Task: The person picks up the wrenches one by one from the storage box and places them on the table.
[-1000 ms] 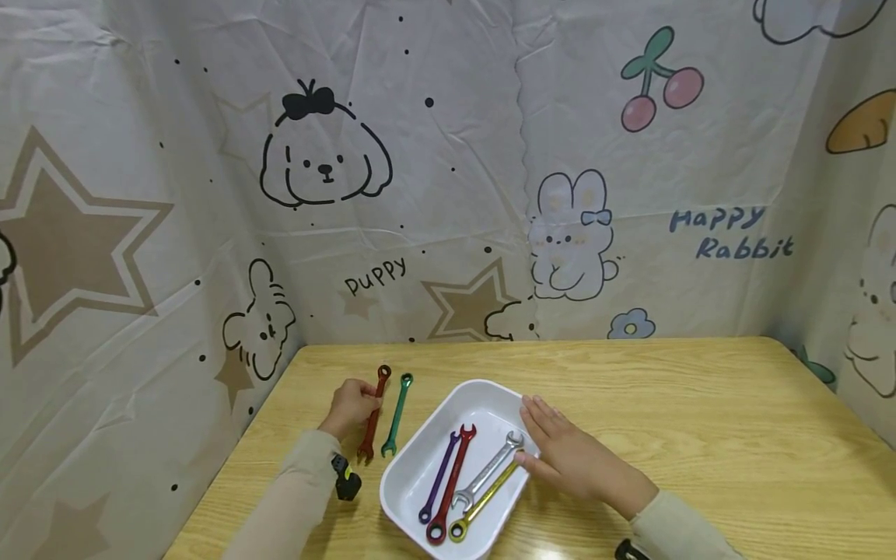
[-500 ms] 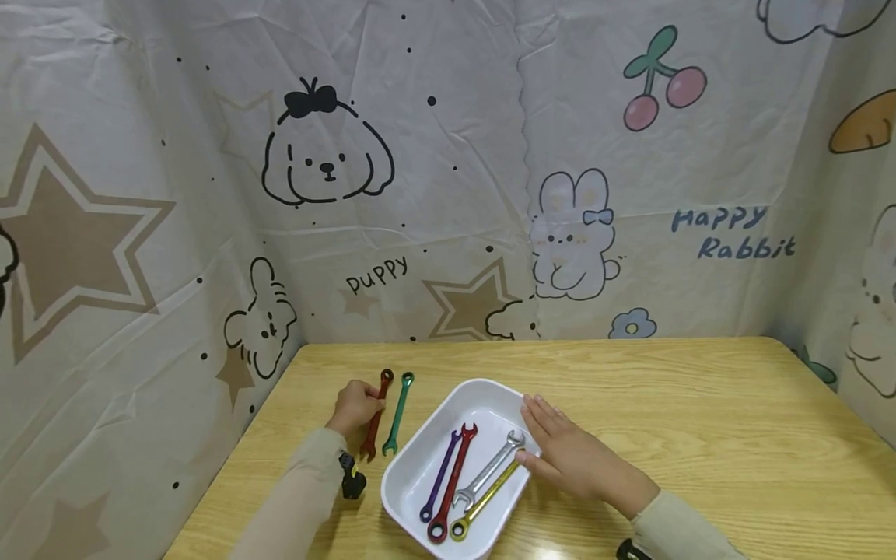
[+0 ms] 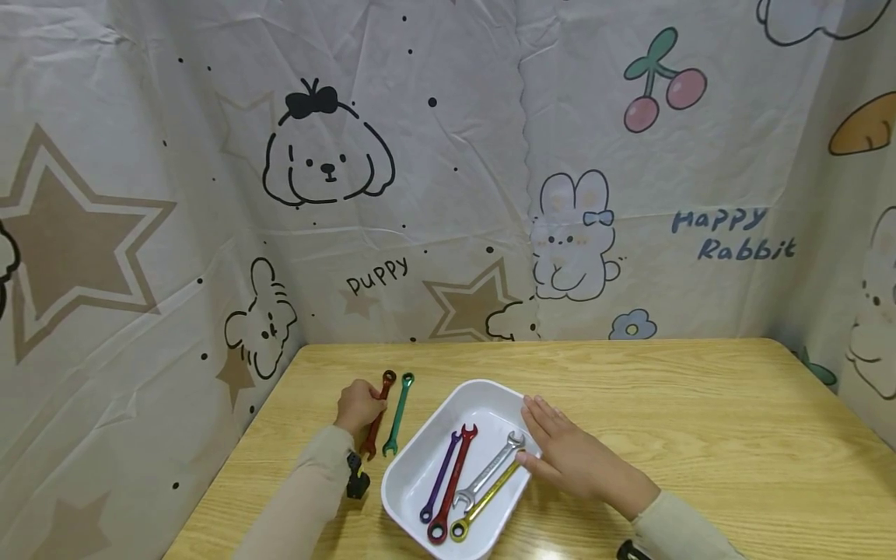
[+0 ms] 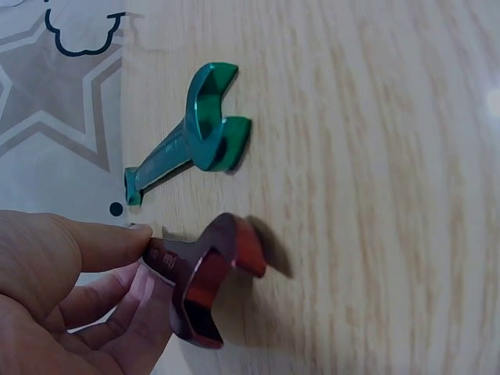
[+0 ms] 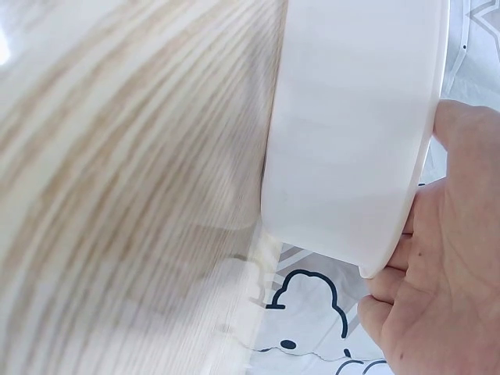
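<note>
My left hand point(image 3: 358, 406) sits at about 9 o'clock from the white tray point(image 3: 420, 459), with thumb and fingers pinched on the shank of the dark red wrench point(image 3: 378, 414). In the left wrist view my thumb point(image 4: 94, 244) lies on top of that wrench point(image 4: 205, 287) and the other fingers curl under it, its open jaw end sticking out past my grip just over the wooden desk point(image 3: 700, 420). The green wrench point(image 3: 397, 414) lies flat on the desk just beside the dark red one, at its 3 o'clock, nearly parallel, ring end toward 12 o'clock and open end toward 6; I am not touching it.

My right hand point(image 3: 570, 451) rests flat against the tray's 3 o'clock side, fingers straight and together, pointing toward 11 o'clock, with the thumb at the rim. The right wrist view shows my palm point(image 5: 453, 258) pressed against the tray's outer white wall point(image 5: 351, 133), gripping nothing.

Inside the tray four wrenches lie side by side, slanted from 7 to 1 o'clock: the purple wrench point(image 3: 439, 477), the bright red wrench point(image 3: 453, 483), the silver wrench point(image 3: 488, 469) and the yellow wrench point(image 3: 483, 502). The silver and yellow ones appear to touch along their length.

Behind the desk hangs a pale cloth backdrop point(image 3: 448, 155) printed with a puppy, a rabbit, cherries and stars
</note>
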`<state>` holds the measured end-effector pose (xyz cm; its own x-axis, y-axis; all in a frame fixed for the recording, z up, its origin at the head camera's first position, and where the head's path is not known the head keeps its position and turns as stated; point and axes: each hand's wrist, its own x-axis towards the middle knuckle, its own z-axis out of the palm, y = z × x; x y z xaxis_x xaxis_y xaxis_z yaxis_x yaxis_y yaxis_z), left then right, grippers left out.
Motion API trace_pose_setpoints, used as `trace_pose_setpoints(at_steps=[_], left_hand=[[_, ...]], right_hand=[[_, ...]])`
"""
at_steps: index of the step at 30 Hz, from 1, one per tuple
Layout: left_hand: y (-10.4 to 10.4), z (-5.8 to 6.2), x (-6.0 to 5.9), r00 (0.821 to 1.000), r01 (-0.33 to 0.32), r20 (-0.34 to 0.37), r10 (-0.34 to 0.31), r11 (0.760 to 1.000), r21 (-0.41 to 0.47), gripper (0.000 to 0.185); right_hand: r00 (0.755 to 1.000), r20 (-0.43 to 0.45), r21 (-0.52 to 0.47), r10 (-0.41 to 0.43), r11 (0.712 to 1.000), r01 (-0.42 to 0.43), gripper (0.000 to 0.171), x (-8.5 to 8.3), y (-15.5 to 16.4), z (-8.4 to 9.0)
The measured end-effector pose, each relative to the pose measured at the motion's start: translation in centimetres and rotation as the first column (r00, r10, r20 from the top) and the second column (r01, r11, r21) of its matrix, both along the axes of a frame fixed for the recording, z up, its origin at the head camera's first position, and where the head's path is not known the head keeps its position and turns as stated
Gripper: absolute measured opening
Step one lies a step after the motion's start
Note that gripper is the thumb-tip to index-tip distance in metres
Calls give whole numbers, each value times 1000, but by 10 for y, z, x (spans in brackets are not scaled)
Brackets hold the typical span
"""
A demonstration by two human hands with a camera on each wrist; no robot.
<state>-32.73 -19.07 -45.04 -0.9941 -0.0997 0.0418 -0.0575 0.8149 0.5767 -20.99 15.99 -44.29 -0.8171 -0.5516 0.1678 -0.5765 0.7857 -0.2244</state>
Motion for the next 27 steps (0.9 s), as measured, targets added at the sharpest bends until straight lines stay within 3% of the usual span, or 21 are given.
trace_pose_setpoints(at_steps=[10, 21, 27], left_hand=[[2, -3, 1, 998, -52, -18, 52, 999, 1, 11], [2, -3, 1, 998, -45, -58, 39, 992, -114, 15], [3, -4, 0, 996, -42, -81, 31, 990, -133, 20]], right_hand=[[1000, 12, -4, 2, 1000, -2, 73, 1, -1, 1], [1000, 11, -5, -1, 1000, 2, 73, 1, -1, 2], [1000, 14, -3, -5, 1000, 5, 73, 2, 0, 2]])
